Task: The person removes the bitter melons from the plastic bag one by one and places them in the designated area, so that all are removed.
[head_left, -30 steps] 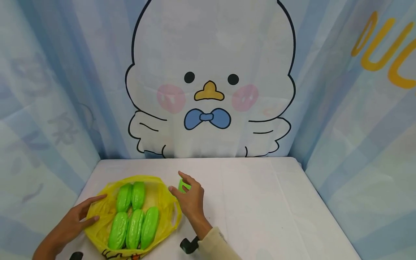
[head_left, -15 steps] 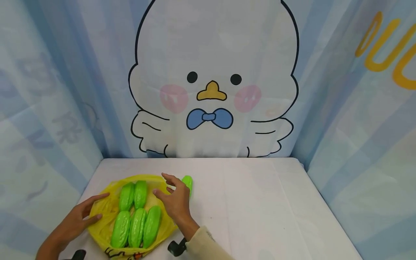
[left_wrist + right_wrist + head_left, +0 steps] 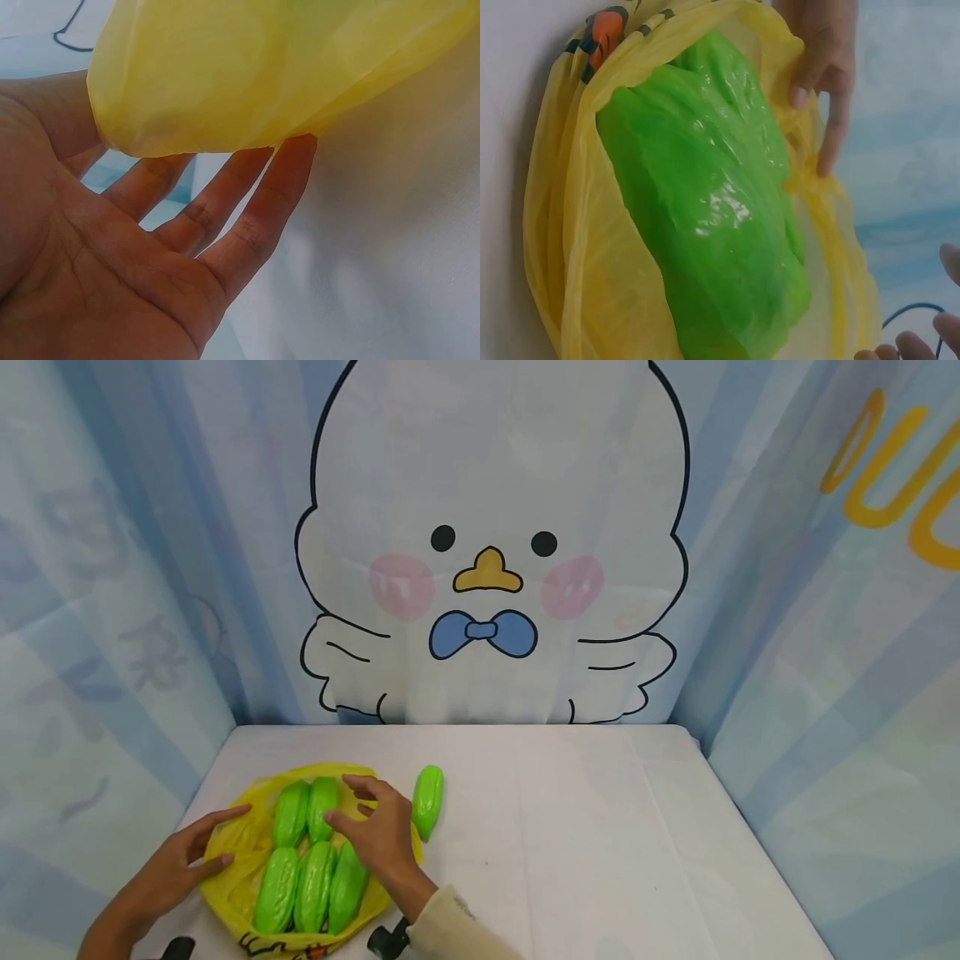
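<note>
A yellow plastic bag [image 3: 247, 802] lies spread on the table's left side with several green plastic cucumbers [image 3: 276, 889] in it. My left hand [image 3: 161, 878] touches the bag's left rim, thumb and index finger stretched over it. In the left wrist view, the left hand's fingers [image 3: 251, 214] look long and relaxed, their tips hidden by the bag. Above the bag's right part is my right hand [image 3: 378, 831], thumb and fingers apart with nothing between them, close to the upper cucumbers. One loose cucumber [image 3: 428, 802] lies just right of the bag.
The white-covered table [image 3: 585, 843] reaches back to a curtain [image 3: 480, 685] printed with a cartoon chick. More curtains hang at both sides. A black device [image 3: 388, 940] sits at the right wrist.
My right hand has moved left from beside the loose cucumber to over the bag, uncovering that cucumber. The left hand stays at the bag's rim.
</note>
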{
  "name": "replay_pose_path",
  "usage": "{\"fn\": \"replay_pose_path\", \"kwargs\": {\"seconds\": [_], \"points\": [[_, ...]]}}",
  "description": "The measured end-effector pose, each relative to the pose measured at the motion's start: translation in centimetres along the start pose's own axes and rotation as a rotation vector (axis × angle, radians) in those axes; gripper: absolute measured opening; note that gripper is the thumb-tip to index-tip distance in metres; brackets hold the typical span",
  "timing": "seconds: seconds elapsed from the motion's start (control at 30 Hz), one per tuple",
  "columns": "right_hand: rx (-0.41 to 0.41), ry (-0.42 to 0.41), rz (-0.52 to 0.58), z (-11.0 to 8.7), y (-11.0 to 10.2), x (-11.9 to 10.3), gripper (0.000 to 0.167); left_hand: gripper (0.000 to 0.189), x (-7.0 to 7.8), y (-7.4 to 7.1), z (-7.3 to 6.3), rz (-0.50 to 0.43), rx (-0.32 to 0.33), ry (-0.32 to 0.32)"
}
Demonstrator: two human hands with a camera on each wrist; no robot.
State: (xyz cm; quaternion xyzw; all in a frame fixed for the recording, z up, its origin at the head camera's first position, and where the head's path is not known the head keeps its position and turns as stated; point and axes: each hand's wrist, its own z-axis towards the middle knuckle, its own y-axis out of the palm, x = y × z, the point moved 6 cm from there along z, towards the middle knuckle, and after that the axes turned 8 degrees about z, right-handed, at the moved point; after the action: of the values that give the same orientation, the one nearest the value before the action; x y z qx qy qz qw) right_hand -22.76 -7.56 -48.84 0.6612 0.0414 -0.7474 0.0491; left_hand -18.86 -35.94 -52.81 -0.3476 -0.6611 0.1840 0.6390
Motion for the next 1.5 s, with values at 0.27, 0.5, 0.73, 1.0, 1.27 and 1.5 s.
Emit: {"fn": "replay_pose_path", "kwargs": {"seconds": [0.27, 0.5, 0.73, 1.0, 1.27, 1.5], "points": [[-0.03, 0.032, -0.049, 0.5, 1.1, 1.2, 0.046, 0.056, 0.2, -0.1, -0.1, 0.017, 0.013, 0.014], [-0.058, 0.045, -0.134, 1.1, 2.1, 1.8, 0.05, 0.057, 0.1, -0.1, -0.2, 0.01, 0.035, 0.023], [-0.076, 0.023, -0.196, 1.6, 2.6, 2.3, 0.05, 0.056, 0.1, -0.2, -0.1, 0.004, 0.03, 0.023], [-0.106, 0.041, -0.277, 2.4, 3.1, 3.3, 0.052, 0.057, -0.1, 0.0, 0.0, -0.017, 0.024, 0.019], [-0.126, -0.01, -0.395, 3.4, 4.1, 3.9, 0.051, 0.059, -0.3, 0.0, 0.1, -0.011, 0.016, -0.007], [-0.115, 0.022, -0.407, 3.6, 4.3, 4.0, 0.052, 0.058, -0.2, 0.0, 0.3, -0.011, 0.009, -0.009]]}}
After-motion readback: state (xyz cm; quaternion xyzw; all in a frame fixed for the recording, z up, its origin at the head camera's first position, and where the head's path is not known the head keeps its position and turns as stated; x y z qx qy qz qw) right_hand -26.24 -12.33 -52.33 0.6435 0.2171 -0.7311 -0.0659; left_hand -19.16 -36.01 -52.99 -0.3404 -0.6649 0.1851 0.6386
